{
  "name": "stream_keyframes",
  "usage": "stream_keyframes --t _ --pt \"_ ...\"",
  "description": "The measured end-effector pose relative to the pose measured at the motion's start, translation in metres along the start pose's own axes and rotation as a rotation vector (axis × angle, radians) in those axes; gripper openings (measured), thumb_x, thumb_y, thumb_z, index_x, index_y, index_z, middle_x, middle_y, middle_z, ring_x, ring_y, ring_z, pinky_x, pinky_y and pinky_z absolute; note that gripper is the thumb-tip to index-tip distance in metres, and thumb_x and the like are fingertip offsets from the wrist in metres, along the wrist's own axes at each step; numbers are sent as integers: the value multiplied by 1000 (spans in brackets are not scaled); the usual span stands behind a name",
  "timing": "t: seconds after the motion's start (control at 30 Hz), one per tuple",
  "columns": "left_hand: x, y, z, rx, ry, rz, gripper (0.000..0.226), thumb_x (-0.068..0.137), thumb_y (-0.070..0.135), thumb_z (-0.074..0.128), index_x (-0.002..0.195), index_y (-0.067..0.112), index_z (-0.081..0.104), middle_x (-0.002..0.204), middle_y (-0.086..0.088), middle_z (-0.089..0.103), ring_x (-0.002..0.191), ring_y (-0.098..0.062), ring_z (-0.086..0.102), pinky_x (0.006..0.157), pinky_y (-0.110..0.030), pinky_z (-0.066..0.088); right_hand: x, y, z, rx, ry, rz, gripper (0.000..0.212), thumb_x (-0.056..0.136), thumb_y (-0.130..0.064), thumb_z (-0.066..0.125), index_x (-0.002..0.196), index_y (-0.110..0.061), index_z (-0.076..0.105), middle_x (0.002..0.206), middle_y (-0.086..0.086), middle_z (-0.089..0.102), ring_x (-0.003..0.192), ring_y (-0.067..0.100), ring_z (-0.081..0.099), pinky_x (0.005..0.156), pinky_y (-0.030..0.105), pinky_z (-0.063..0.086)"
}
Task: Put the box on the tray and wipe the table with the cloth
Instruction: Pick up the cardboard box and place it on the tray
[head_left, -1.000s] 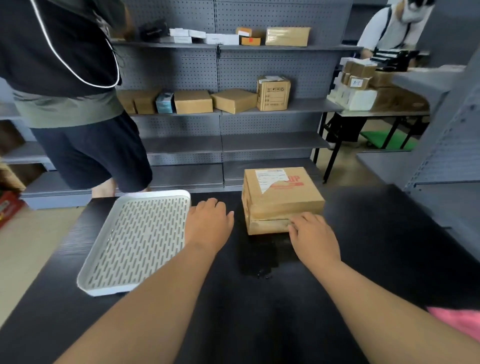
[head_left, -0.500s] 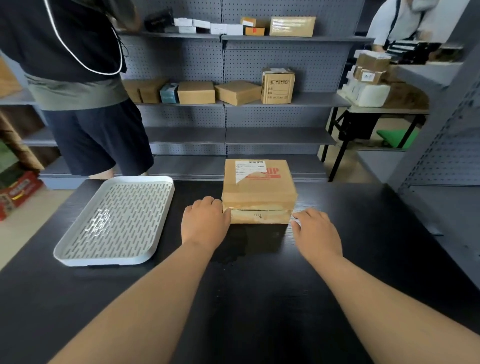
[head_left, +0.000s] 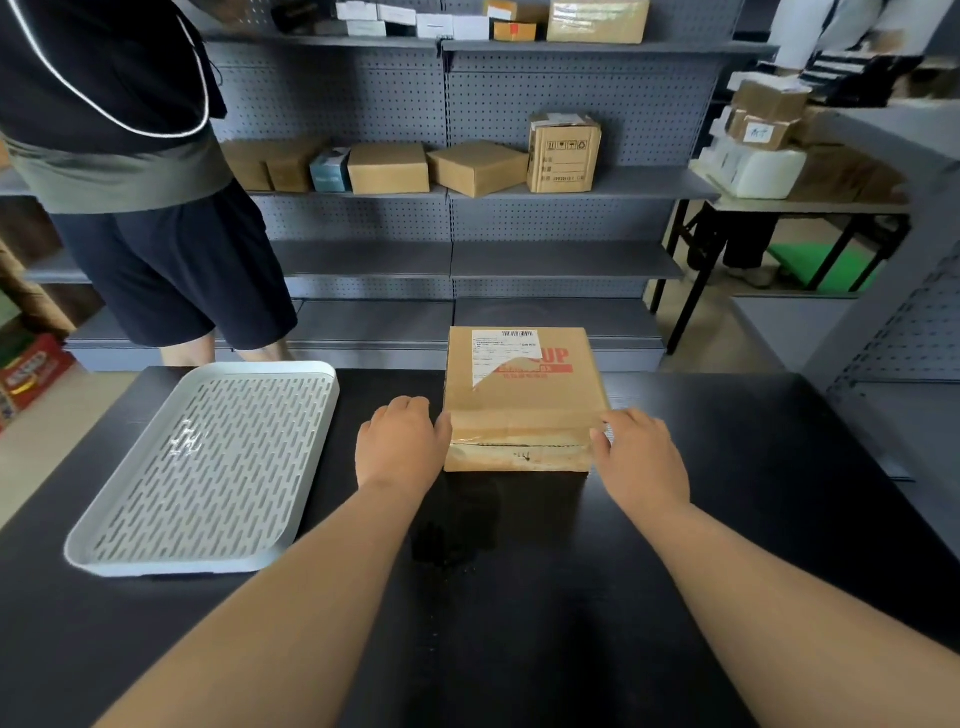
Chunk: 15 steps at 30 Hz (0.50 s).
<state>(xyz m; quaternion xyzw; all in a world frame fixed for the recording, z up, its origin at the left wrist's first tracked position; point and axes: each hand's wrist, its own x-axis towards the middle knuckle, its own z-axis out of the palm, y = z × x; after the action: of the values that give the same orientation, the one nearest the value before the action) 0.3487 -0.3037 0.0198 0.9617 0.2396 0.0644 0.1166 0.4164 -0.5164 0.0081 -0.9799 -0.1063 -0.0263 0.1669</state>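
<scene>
A person's two bare hands bracket a cardboard box at the middle of a dark, wood-grained tabletop, seen from a head-worn camera. The left hand lies open with its fingers pressed against the box's left side at the near corner; the right hand, also open, touches the near right corner. Neither has lifted the box, which rests flat on the tabletop, and whether either hand has closed a real grip on it cannot be told.

The box sits directly ahead of both hands, about equally close to each. It is squat and nearly square, slightly longer from near to far, made of plain brown card with glossy tape across its near edge, red lettering and a partly peeled white shipping label on top.

The tray lies to the left, well apart from the box and nearer the left hand: a pale rounded rectangle with a raised rim and a slotted floor, its long axis running near to far and leaning right. It holds nothing. The carry to it would likely run leftward. No cloth is in view.

Beyond the tabletop, grey pegboard shelves carry more cartons, and another person stands at far left.
</scene>
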Motion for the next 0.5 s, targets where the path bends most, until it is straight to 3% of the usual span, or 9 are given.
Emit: stream_keyframes --t 0.23,0.37,0.43,0.5 --pt "44 13 17 -358 -177 -155 48 100 37 37 138 8 42 138 -9 50 122 -25 51 88 -32 44 47 -1 16 238 -65 200 34 97 -30 41 123 -11 52 125 7 55 115 27 49 94 43 46" --pt "63 19 26 -487 -262 -251 55 101 38 32 148 9 28 151 -8 37 136 -25 39 104 -33 37 62 -2 20 311 -114 276 43 100 -29 38 137 -7 41 139 11 48 128 29 44 102 40 38" --pt "70 20 31 -510 -277 -285 55 102 37 31 149 9 27 152 -8 36 138 -26 36 107 -34 34 70 0 23 351 -157 320 49 100 -31 35 144 -7 31 145 11 42 132 30 41 105 41 37" --pt "76 21 36 -533 -281 -306 53 102 34 30 147 8 31 150 -10 39 135 -27 39 107 -36 35 76 1 27 370 -195 358 48 100 -31 33 143 -8 32 141 13 46 128 31 45 102 42 39"
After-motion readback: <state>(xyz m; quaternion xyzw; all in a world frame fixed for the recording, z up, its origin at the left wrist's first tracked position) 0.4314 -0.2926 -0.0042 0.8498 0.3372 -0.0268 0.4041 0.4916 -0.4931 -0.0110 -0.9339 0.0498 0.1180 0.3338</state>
